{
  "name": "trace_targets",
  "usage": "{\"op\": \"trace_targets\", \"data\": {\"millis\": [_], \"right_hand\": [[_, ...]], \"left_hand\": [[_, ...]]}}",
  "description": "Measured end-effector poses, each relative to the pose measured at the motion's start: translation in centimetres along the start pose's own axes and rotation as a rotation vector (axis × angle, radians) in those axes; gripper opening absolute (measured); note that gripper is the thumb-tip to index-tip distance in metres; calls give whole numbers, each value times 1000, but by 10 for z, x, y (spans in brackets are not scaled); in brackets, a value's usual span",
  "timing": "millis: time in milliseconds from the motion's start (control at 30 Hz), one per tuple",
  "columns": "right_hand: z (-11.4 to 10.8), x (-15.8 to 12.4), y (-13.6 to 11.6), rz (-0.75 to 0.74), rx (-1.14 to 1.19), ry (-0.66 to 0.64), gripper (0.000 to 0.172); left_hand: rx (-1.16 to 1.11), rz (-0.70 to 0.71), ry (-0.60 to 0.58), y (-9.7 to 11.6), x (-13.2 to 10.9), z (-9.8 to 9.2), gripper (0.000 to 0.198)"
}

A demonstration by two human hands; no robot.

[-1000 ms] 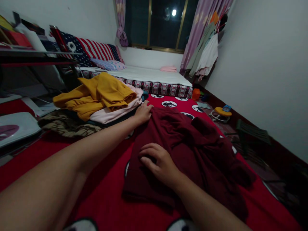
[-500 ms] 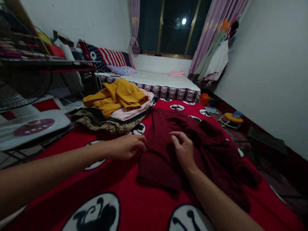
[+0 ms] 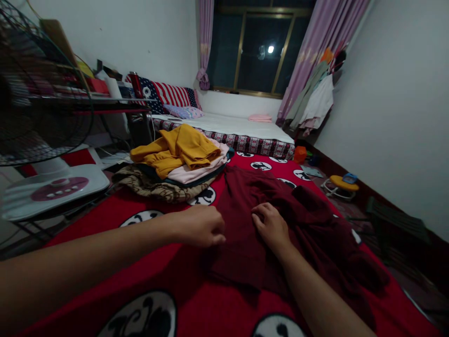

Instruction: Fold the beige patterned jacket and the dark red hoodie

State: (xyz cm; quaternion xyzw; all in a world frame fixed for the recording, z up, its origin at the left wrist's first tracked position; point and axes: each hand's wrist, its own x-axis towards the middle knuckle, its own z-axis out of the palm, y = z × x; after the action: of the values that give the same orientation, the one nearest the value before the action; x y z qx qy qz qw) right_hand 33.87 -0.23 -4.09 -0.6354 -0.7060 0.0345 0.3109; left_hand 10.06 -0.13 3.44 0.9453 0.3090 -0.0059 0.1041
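Note:
A dark maroon garment [image 3: 242, 262] lies spread on the red blanket [image 3: 196, 299], smooth on its left part and bunched up on its right. Over the garment's left edge is my left hand [image 3: 201, 225], fingers curled in loosely, with no cloth visible in them. My right hand [image 3: 271, 227] rests on the middle of the garment, its fingers slightly bent and spread against the fabric. Beyond my left hand sits a pile of clothes: a mustard-yellow garment [image 3: 182, 147] on top, a pale pink one [image 3: 189, 173] below it, and a brown patterned one [image 3: 157, 187] at the bottom.
To the left stand a fan [image 3: 45, 107] with a white base [image 3: 21, 201] and a cluttered table [image 3: 115, 105]. A bed [image 3: 224, 119] lies under the window. At right are clothes hanging by the curtain [image 3: 321, 100], a yellow stool [image 3: 342, 184] and a dark green folding stool [image 3: 396, 215].
My left hand has shifted right, over the garment's edge, and its fingers point more downward. My right hand has settled flatter on the cloth. The view has tilted slightly upward.

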Motion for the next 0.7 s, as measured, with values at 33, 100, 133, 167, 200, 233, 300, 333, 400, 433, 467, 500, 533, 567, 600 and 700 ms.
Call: {"op": "trace_targets", "data": {"millis": [33, 100, 133, 167, 200, 233, 300, 333, 400, 433, 467, 500, 533, 567, 600, 700], "right_hand": [[1, 0, 0, -1, -8, 13, 15], [4, -1, 1, 1, 5, 30, 15], [6, -2, 2, 5, 28, 35, 15], [7, -2, 4, 11, 59, 39, 15], [8, -2, 6, 16, 93, 44, 15], [8, -1, 9, 18, 124, 48, 15], [9, -1, 12, 29, 168, 58, 15], [9, -1, 12, 37, 177, 62, 16], [9, -2, 12, 51, 176, 67, 16], [10, -3, 11, 56, 167, 68, 16], [10, -3, 9, 61, 154, 70, 16], [10, -4, 7, 64, 136, 69, 16], [9, -3, 5, 64, 110, 62, 15], [7, -1, 3, 60, 78, 49, 15], [4, 2, 0, 58, 43, 35, 15], [-10, 28, -2, 65, -77, 47, 17]], "left_hand": [[13, -64, 71, -3, 16, 2, 18], [-5, -162, 266, -11, 49, 12, 20], [-30, -211, 376, -17, 65, 18, 25], [-61, -263, 469, -25, 80, 25, 33], [-90, -323, 550, -34, 93, 33, 40], [-122, -387, 621, -43, 103, 40, 46], [-190, -496, 734, -62, 117, 52, 48], [-221, -532, 773, -71, 121, 56, 45], [-264, -560, 819, -84, 124, 62, 34], [-274, -556, 826, -89, 124, 63, 29], [-280, -549, 825, -92, 123, 64, 26], [-288, -545, 826, -93, 123, 64, 23], [-298, -547, 824, -94, 122, 64, 21], [-307, -555, 820, -93, 121, 63, 19], [-313, -571, 815, -92, 121, 63, 18], [-288, -640, 785, -87, 119, 60, 17]]}}
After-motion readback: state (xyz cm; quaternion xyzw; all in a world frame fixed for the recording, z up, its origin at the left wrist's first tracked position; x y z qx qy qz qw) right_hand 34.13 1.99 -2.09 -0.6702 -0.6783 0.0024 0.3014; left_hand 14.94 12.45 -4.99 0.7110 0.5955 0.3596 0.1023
